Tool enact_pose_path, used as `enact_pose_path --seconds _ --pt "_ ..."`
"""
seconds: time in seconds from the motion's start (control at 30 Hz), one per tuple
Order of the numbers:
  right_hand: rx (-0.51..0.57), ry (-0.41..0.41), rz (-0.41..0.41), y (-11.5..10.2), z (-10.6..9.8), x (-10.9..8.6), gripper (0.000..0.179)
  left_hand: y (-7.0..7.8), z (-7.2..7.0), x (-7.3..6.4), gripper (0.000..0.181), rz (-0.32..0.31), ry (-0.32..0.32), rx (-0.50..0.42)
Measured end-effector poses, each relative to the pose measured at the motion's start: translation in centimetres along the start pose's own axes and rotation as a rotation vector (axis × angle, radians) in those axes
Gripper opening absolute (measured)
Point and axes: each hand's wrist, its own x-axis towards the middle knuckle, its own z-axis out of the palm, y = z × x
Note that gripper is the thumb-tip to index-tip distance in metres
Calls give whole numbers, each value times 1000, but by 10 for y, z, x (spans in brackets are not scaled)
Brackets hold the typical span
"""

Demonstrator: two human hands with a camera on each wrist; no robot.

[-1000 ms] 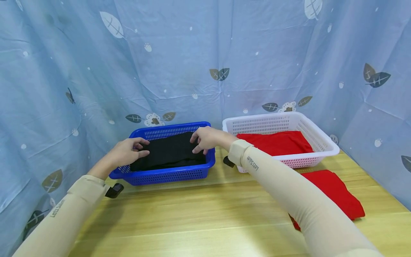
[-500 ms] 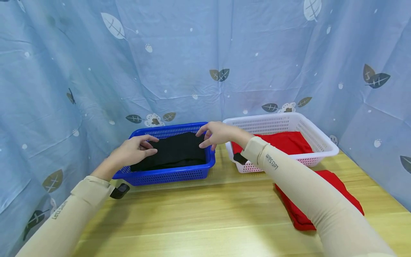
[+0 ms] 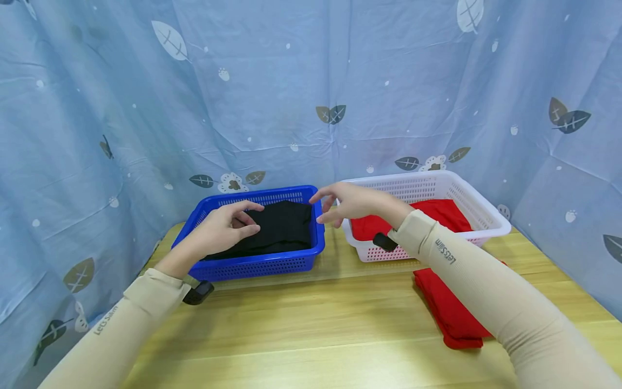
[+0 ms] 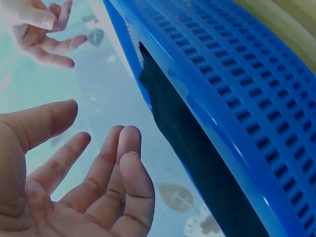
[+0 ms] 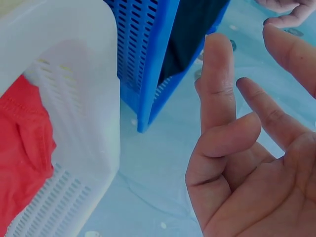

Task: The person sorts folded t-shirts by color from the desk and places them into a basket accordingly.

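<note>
Along the front, a broad strip of the bench (image 3: 311,313) is offering open passage, with a folded red cloth (image 3: 449,313) blocking its right part. Between the blue basket (image 3: 262,265) and the white basket (image 3: 359,249) a narrow gap is running back — the right hand (image 3: 357,201) is hanging above it. The left hand (image 3: 221,232) is obstructing the blue basket's left side; rightward, room is opening over the black cloth (image 3: 286,224). Behind, the curtain (image 3: 272,81) is barring the way.

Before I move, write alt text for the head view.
A person's empty left grip hovers near black cloth in a blue basket; the empty right grip is near a white basket holding red cloth. Folded red fabric lies on the wooden table.
</note>
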Motion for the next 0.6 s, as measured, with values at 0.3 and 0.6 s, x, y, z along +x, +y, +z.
enact_pose_path --seconds 0.3,0.6 --pt "24 33 -23 14 -5 -29 61 24 17 3 46 92 -9 -40" --pt "12 66 31 29 -17 -81 60 55 45 6 46 209 -66 -88"
